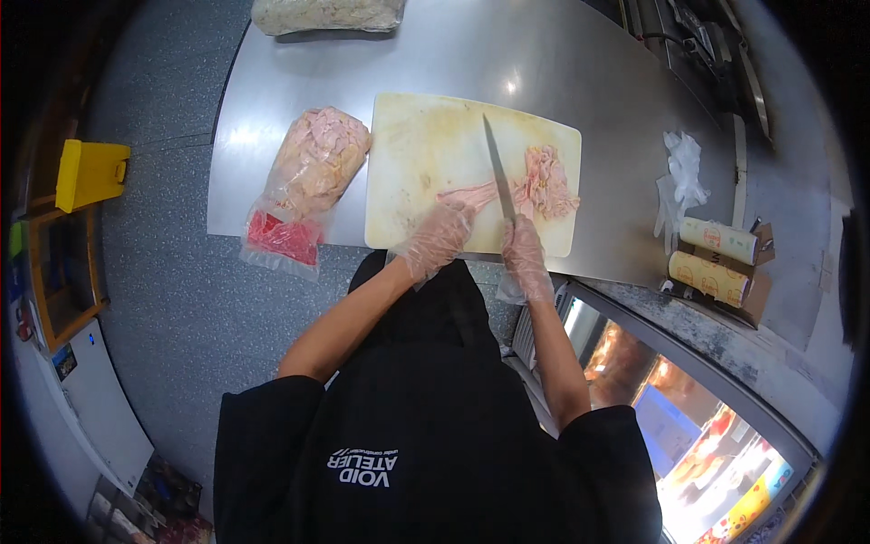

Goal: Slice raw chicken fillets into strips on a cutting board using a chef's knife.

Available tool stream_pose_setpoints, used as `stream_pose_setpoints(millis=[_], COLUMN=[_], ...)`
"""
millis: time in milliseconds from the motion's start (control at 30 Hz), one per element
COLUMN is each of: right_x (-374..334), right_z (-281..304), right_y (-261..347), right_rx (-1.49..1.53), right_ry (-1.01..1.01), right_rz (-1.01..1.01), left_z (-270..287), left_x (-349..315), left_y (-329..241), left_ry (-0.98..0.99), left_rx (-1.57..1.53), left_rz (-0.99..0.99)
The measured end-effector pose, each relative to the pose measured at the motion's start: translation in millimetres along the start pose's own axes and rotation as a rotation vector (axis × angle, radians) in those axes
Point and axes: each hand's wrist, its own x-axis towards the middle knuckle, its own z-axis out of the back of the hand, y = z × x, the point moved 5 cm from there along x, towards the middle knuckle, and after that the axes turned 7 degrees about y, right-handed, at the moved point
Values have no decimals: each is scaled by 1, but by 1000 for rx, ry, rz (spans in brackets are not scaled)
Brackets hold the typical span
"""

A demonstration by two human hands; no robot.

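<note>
Both hands wear clear plastic gloves over a white cutting board (417,127). My right hand (526,258) is closed round the handle of a long kitchen knife (496,163), its blade pointing to the far side of the board. At the near edge, my left hand (441,238) grips the end of a pale pink strip of raw meat (471,195), which stretches right to the blade. A heap of cut raw meat (547,181) lies on the board's right part, just right of the knife. The glove hides part of my left fingers.
Left of the board lies a plastic bag of raw meat (317,168) with a red end. Another wrapped bag (328,14) lies at the far edge of the steel table (435,54). White gloves (684,172) and yellow rolls (711,276) in a carton are on the right.
</note>
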Motion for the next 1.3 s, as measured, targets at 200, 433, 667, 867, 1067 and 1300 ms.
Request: stream_pose_setpoints(millis=[200,433,667,867,1067,1300], right_x=[18,181,61,0,-16,-12], right_z=[-14,21,2,9,-18,9], right_y=[7,107,54,-17,-8,-19], right_rx=[11,71,162,53,-7,13], right_ry=[133,114,-35,50,122,5], right_rz=[9,23,195,-165,-73,-33], left_z=[-16,-26,15,1,22,10], left_x=[1,6,5,1,8,6], left_y=[7,10,17,43,32,32], left_ry=[60,56,42,119,92,50], left_rx=[-122,-192,-248,-332,-380,6], left_rz=[155,74,254,432,318,145])
